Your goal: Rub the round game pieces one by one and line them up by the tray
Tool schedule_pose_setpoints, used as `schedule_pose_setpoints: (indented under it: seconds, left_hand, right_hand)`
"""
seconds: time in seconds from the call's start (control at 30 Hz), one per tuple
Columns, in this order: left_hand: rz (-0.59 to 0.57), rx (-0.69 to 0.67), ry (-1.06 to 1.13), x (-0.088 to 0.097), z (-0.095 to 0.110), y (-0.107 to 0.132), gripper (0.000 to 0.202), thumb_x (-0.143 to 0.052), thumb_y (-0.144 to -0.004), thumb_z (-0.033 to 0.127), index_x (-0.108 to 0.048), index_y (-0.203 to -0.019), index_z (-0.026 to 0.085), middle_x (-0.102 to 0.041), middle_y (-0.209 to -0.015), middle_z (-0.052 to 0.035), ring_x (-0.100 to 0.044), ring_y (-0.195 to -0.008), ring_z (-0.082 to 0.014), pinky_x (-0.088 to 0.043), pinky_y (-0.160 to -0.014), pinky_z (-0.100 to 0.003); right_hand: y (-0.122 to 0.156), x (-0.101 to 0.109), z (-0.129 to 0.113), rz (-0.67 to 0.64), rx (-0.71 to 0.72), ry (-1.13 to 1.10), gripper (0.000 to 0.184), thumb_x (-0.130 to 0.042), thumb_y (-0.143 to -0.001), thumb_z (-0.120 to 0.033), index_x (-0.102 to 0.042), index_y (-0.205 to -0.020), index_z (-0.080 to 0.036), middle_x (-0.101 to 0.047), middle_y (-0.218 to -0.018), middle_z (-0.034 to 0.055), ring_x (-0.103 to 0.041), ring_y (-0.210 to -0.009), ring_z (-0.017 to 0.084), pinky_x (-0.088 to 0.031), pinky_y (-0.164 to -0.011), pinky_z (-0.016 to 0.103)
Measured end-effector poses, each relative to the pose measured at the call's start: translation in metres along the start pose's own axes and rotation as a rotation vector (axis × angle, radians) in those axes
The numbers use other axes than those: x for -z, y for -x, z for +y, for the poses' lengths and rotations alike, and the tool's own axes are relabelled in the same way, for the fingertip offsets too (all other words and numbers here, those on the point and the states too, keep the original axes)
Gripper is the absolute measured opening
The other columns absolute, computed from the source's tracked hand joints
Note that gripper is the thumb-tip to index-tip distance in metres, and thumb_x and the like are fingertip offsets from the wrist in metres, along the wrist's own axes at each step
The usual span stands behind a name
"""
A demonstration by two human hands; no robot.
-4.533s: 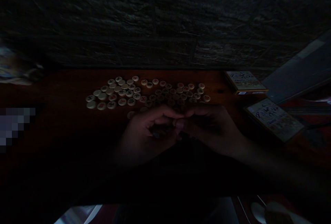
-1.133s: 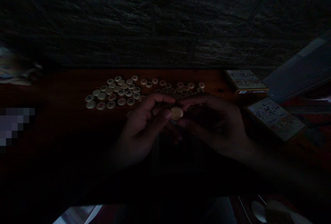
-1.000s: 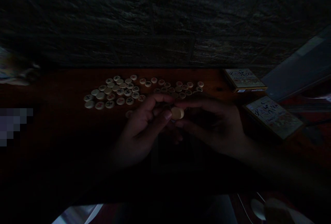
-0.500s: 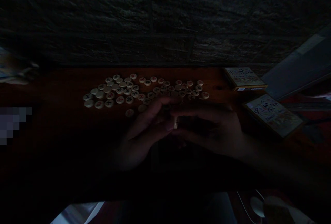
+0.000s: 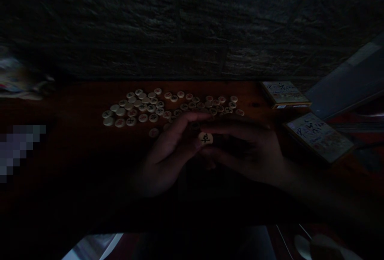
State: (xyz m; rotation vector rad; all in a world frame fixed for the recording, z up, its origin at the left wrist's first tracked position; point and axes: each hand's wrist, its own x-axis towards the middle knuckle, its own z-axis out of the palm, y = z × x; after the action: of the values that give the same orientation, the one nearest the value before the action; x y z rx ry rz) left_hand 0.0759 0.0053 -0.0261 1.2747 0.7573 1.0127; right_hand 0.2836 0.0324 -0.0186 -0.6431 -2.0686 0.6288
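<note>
A round xiangqi piece [image 5: 205, 139] with a dark character faces me between my two hands. My left hand [image 5: 171, 152] closes on its left side, the thumb against its edge. Fingers of my right hand [image 5: 250, 148] pinch it from the right, above and below. Just beyond the hands lie many more xiangqi pieces [image 5: 143, 118] on the wooden table [image 5: 75, 104], some with red characters, some with dark ones, several blank side up. My fingers hide part of the nearer pieces. The scene is very dim.
Two flat printed boxes, one farther back [image 5: 283, 93] and one nearer [image 5: 319, 136], lie at the right. A dark stone wall [image 5: 180, 28] rises behind the table. A blurred, pale patterned thing [image 5: 18, 76] sits at the far left.
The piece between my hands has turned from edge-on to show its dark character. My hands stay in nearly the same place. The view has shifted slightly.
</note>
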Motion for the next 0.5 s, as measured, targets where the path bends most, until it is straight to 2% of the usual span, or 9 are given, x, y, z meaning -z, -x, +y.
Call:
schedule_pose_setpoints:
  seconds: [0.17,0.3,0.43,0.5]
  left_hand:
    - [-0.003,-0.040,-0.072,0.002,-0.004,0.000,0.035,-0.061,-0.103,0.029,-0.055,-0.137,0.026,-0.073,-0.119,-0.0068,-0.075,-0.085,-0.0164,-0.064,-0.080,-0.028]
    - [0.029,-0.055,-0.169,0.003,-0.005,0.002,0.038,-0.063,-0.102,0.031,-0.056,-0.139,0.026,-0.074,-0.110,-0.0062,-0.075,-0.087,-0.0190,-0.062,-0.079,-0.029]
    - [0.144,-0.155,-0.303,0.012,-0.002,-0.001,0.032,-0.064,-0.100,0.032,-0.062,-0.132,0.027,-0.069,-0.077,0.0013,-0.068,-0.070,-0.0159,-0.053,-0.065,-0.026]
    - [0.233,-0.252,-0.384,0.021,-0.001,-0.008,0.021,-0.063,-0.100,0.035,-0.069,-0.118,0.025,-0.067,-0.078,0.0002,-0.063,-0.071,-0.0159,-0.047,-0.062,-0.027]
  right_hand:
    - [0.000,0.001,0.002,0.006,0.036,0.076,0.031,-0.081,-0.087,-0.022,-0.075,-0.117,-0.023,-0.078,-0.110,0.0063,-0.075,-0.098,0.018,-0.062,-0.084,0.030]
    - [0.002,0.001,0.002,0.005,0.014,0.091,0.031,-0.080,-0.087,-0.022,-0.074,-0.117,-0.023,-0.077,-0.111,0.0060,-0.075,-0.100,0.019,-0.061,-0.084,0.031]
    - [0.002,0.002,0.002,-0.008,-0.007,0.133,0.030,-0.079,-0.087,-0.023,-0.073,-0.116,-0.026,-0.077,-0.111,0.0044,-0.074,-0.097,0.019,-0.060,-0.082,0.032]
    - [0.002,0.002,0.002,-0.025,-0.013,0.153,0.031,-0.077,-0.087,-0.020,-0.072,-0.117,-0.026,-0.077,-0.111,0.0040,-0.074,-0.097,0.019,-0.059,-0.082,0.032]
